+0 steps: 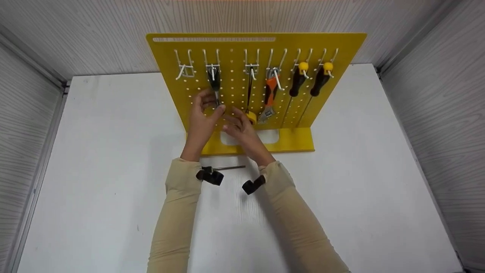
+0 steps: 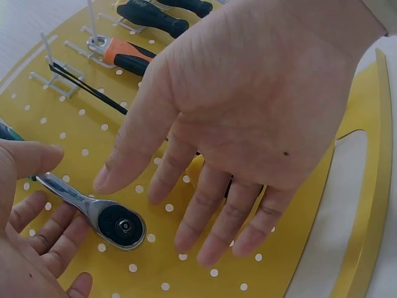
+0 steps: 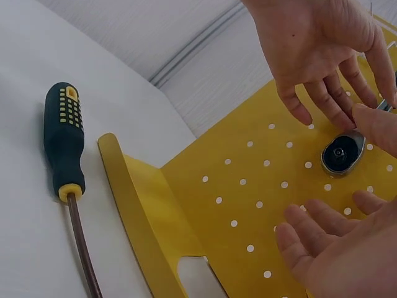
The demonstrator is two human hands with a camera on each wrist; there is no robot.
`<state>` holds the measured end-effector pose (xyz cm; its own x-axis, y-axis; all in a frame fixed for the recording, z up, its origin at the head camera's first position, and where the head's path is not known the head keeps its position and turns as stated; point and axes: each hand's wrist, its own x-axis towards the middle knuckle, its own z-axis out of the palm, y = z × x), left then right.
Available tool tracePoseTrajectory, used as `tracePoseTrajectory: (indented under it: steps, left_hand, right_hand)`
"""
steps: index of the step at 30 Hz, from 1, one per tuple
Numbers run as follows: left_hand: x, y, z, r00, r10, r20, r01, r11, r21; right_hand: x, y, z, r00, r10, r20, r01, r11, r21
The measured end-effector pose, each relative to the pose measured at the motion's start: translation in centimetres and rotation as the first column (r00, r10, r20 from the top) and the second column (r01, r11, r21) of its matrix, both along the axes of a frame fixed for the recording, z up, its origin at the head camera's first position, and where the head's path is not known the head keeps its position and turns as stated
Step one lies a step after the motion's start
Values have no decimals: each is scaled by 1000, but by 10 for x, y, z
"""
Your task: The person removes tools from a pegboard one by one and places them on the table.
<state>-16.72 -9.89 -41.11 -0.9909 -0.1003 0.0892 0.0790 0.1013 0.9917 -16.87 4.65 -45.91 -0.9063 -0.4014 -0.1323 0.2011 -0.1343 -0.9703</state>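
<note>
A ratchet wrench (image 1: 215, 82) with a dark green handle hangs from a hook on the yellow pegboard (image 1: 235, 87). My left hand (image 1: 202, 119) is loosely around its metal neck, thumb on one side and relaxed fingers behind. In the left wrist view the round black ratchet head (image 2: 123, 225) sticks out past those fingers. Close beside it, my right hand (image 1: 245, 132) is held with its fingers loosely extended and nothing in them. A yellow round item (image 1: 251, 117) on a black cord hangs behind the right fingers, partly hidden.
Right of the hands hang an orange-and-black adjustable wrench (image 1: 270, 91) and two black-handled screwdrivers (image 1: 298, 81). The leftmost hook (image 1: 185, 70) bears nothing. On the white table (image 1: 106, 170), a dark green screwdriver (image 3: 65, 139) lies before the board's base (image 1: 295, 140).
</note>
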Motion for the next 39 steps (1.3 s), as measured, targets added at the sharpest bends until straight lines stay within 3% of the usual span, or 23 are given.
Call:
tracePoseTrajectory:
  steps: [6,13,21,27,39]
  left_hand:
    - [2,0,1,1000,4,19,-4,1000,-8]
    - [7,1,3,1000,-19,-2,19,1000,-23]
    - [10,1,4,1000,-25,-12,25,1000,-9]
    - [12,0,4,1000,-22,4,22,999,-41]
    - [13,0,7,999,-41,25,42,998,-45]
  right_hand:
    - [1,-1,2,999,29,-20,-29,1000,-5]
    - [4,-3,2,999,43,-19,-44,999,-28]
    - [5,-4,4,1000,24,-20,-24,1000,0]
    - [10,-6,2,997,-1,-80,7,997,75]
    - [18,-7,0,995,-74,-70,74,997,10]
